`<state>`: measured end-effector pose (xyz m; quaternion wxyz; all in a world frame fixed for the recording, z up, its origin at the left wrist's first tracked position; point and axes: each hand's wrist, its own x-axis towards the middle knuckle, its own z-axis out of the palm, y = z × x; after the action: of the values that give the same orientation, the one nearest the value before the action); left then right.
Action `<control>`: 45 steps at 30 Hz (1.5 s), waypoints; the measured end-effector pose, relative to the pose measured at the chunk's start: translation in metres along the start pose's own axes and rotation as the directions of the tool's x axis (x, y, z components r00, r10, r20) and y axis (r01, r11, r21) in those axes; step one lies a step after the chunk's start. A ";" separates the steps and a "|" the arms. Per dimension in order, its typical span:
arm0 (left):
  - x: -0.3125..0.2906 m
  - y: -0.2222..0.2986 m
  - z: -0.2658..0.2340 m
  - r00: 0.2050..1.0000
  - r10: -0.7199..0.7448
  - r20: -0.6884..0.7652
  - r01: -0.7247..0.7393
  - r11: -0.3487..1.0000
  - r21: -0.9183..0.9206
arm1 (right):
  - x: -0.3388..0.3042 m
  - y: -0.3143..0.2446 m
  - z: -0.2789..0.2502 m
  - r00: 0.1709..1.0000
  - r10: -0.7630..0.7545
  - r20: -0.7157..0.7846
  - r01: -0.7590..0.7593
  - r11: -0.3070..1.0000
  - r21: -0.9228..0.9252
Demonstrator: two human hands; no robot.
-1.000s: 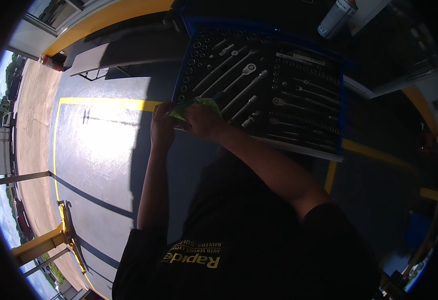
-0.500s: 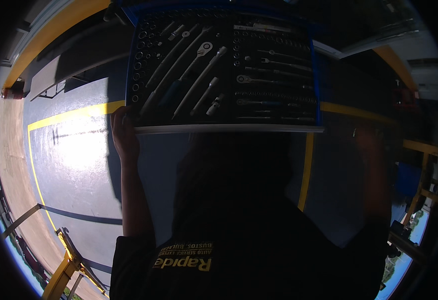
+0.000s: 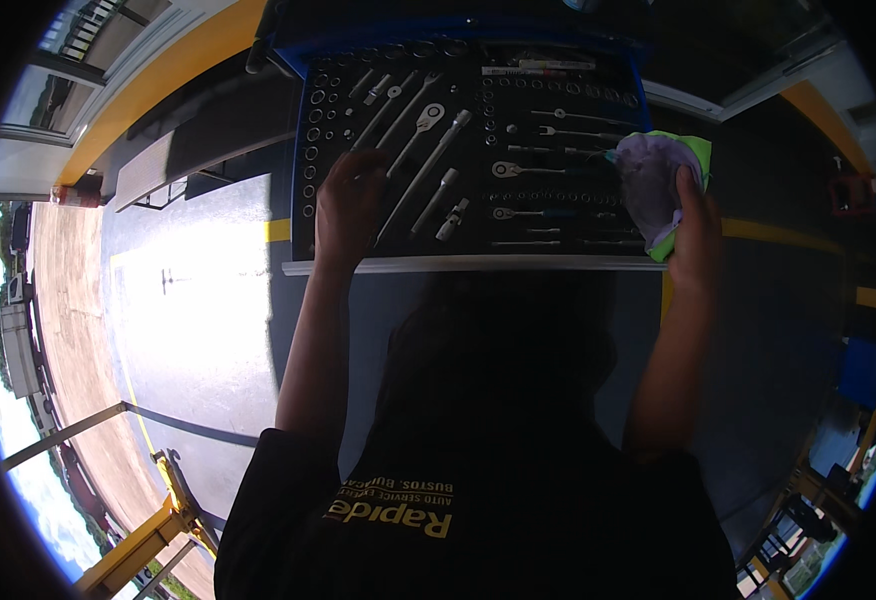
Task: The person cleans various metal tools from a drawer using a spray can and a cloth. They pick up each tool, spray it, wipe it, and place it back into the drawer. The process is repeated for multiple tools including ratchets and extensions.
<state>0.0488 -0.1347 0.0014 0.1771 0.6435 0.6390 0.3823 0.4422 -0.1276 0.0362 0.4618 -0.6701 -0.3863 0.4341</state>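
A person in a black shirt stands at an open blue tool drawer (image 3: 468, 264), set at 12 o'clock in the frame, its dark inlay lined with bright hand tools. The right hand (image 3: 695, 230), at 2 o'clock, has its grip closed on a bunched purple-and-green cloth (image 3: 650, 182), held over the drawer's 3 o'clock side; whether the cloth meets the tools beneath cannot be told. The left hand (image 3: 348, 205), between 10 and 11 o'clock, reaches over the drawer with fingers bent. Its grip cannot be read, nor whether it touches a tool. Between 1 and 2 o'clock of that hand lies the head of a large ratchet (image 3: 430, 118); a universal joint (image 3: 452, 220) rests at 3 o'clock of it. A smaller ratchet (image 3: 503, 170) lies at the cloth's 9 o'clock. Sockets (image 3: 310, 172) line the drawer's 9 o'clock edge. Sunlight glares off the floor (image 3: 193, 280) at 9 o'clock.
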 end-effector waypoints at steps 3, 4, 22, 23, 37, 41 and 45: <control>0.006 -0.009 0.008 0.992 0.126 0.018 -0.126 0.992 0.016 | 0.011 0.012 0.036 0.947 0.022 0.322 -0.207 0.807 0.553; 0.006 -0.008 0.012 0.989 0.148 0.025 -0.148 0.989 0.012 | 0.012 0.011 0.048 0.942 0.037 0.334 -0.232 0.791 0.566; 0.001 -0.027 0.051 0.930 0.256 0.263 -0.331 0.894 0.301 | 0.042 0.037 0.081 0.895 -0.078 0.440 -0.329 0.551 0.767; -0.002 -0.045 0.045 0.962 0.154 0.224 -0.209 0.946 0.248 | 0.038 0.017 0.100 0.925 0.003 0.379 -0.285 0.665 0.690; 0.004 -0.008 0.053 0.896 0.190 0.401 -0.316 0.908 0.274 | 0.079 0.015 0.206 0.762 -0.079 0.643 0.430 0.804 -0.411; 0.009 -0.014 0.082 0.869 0.273 0.412 -0.437 0.815 0.381 | 0.091 0.039 0.171 0.862 -0.011 0.506 -0.043 0.995 0.095; 0.024 -0.004 0.069 0.830 0.315 0.460 -0.514 0.752 0.413 | 0.070 0.042 0.139 0.858 0.186 0.479 -0.422 0.785 0.453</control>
<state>0.0937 -0.0933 -0.0396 0.0196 0.8531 0.5118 0.0996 0.3394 -0.0356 -0.0470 0.4629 -0.4596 -0.2191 0.7256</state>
